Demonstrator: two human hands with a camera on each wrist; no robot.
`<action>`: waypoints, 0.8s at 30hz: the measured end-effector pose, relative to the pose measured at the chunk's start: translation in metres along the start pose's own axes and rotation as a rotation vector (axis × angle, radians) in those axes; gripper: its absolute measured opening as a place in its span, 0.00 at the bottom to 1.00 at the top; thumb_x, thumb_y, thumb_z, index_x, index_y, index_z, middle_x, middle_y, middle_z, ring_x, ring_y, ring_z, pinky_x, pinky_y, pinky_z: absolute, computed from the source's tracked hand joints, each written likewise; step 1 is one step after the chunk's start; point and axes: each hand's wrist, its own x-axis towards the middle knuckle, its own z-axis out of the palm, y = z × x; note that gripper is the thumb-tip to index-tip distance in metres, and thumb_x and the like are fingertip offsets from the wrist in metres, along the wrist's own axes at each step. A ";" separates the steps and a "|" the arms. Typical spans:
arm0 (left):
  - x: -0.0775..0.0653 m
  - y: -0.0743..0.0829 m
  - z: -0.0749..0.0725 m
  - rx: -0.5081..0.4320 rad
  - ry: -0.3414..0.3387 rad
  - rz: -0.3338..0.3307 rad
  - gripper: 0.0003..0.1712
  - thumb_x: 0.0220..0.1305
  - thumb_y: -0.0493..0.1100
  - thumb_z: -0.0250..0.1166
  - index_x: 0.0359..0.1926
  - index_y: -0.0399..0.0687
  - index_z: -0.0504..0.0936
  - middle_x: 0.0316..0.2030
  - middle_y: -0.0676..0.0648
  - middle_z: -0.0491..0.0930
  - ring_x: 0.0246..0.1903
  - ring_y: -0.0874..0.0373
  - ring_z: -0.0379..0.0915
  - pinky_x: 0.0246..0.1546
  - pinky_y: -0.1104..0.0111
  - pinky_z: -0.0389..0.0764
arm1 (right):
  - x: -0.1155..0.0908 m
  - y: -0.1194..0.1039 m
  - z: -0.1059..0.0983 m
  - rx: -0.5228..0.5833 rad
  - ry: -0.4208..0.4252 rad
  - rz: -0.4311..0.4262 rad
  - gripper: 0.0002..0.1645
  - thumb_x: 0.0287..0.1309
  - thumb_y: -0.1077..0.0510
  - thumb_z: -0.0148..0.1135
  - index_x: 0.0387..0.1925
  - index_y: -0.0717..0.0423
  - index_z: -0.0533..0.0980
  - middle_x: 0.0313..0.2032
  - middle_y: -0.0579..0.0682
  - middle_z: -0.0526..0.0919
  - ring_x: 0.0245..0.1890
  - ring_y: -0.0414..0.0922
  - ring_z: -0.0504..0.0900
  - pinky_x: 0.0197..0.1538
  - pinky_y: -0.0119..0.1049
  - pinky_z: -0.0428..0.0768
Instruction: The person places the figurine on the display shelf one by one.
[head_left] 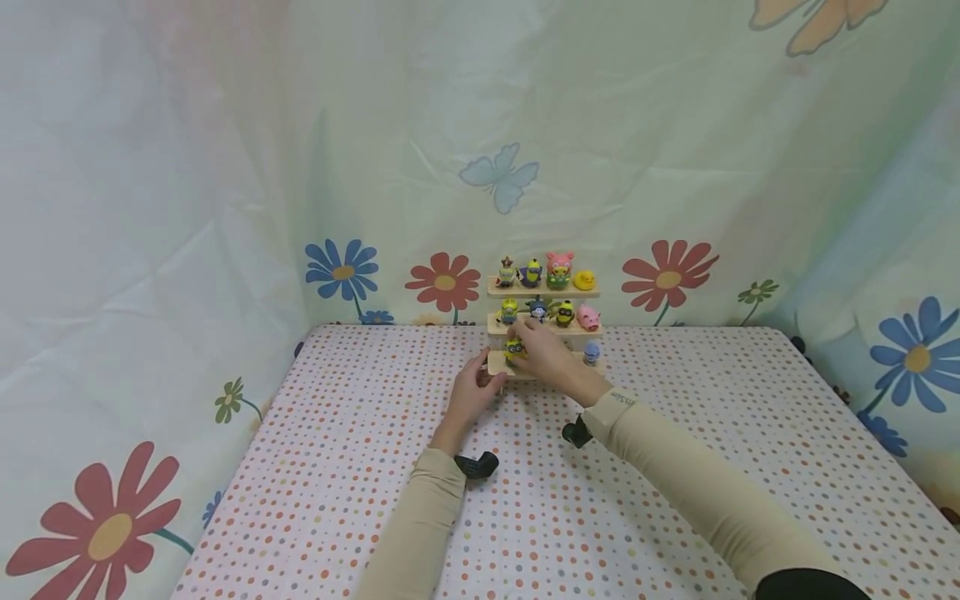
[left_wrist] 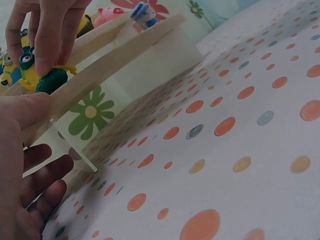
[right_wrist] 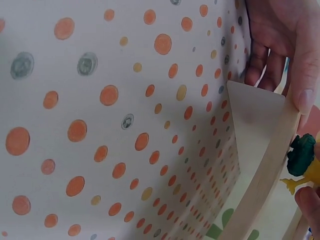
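A three-tier wooden display stand [head_left: 546,323] holds small toy figures. My left hand [head_left: 468,396] grips the left end of its lowest shelf [left_wrist: 107,65], thumb against the board and the other fingers curled below it. Over that shelf, my right hand [head_left: 551,358] pinches a yellow minion figure [left_wrist: 30,75] with a dark green part [right_wrist: 301,155] at the front. The figure stands near the shelf's left end, close to my left thumb [right_wrist: 306,95]. A small blue-and-white figure [head_left: 592,353] occupies the right end of the same shelf.
Above, the middle shelf bears several figures, among them a pink pig [head_left: 588,317]. The top shelf carries a larger pink figure [head_left: 559,265] and a yellow duck [head_left: 585,280]. A dotted cloth [head_left: 360,500] covers the table, and a flowered curtain [head_left: 600,150] hangs behind.
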 end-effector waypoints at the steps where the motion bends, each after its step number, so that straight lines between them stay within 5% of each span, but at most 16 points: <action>1: 0.000 0.001 0.000 0.000 0.000 -0.004 0.41 0.66 0.57 0.59 0.72 0.45 0.56 0.61 0.41 0.70 0.51 0.53 0.78 0.47 0.69 0.81 | 0.000 0.000 0.000 0.000 0.000 -0.002 0.20 0.55 0.59 0.68 0.48 0.56 0.73 0.47 0.57 0.75 0.43 0.51 0.79 0.44 0.45 0.80; 15: 0.000 0.001 0.001 0.014 -0.001 0.012 0.40 0.67 0.55 0.58 0.72 0.41 0.56 0.59 0.39 0.70 0.50 0.51 0.78 0.48 0.68 0.81 | 0.000 -0.005 -0.001 0.001 0.007 0.028 0.18 0.53 0.57 0.69 0.43 0.55 0.73 0.42 0.56 0.76 0.37 0.49 0.77 0.39 0.44 0.79; 24: 0.001 -0.001 0.001 0.011 0.001 0.027 0.40 0.67 0.54 0.59 0.72 0.40 0.56 0.59 0.39 0.72 0.50 0.51 0.78 0.48 0.67 0.81 | 0.001 -0.007 -0.002 -0.004 0.009 0.036 0.18 0.55 0.58 0.67 0.47 0.57 0.77 0.44 0.55 0.76 0.41 0.49 0.78 0.45 0.44 0.80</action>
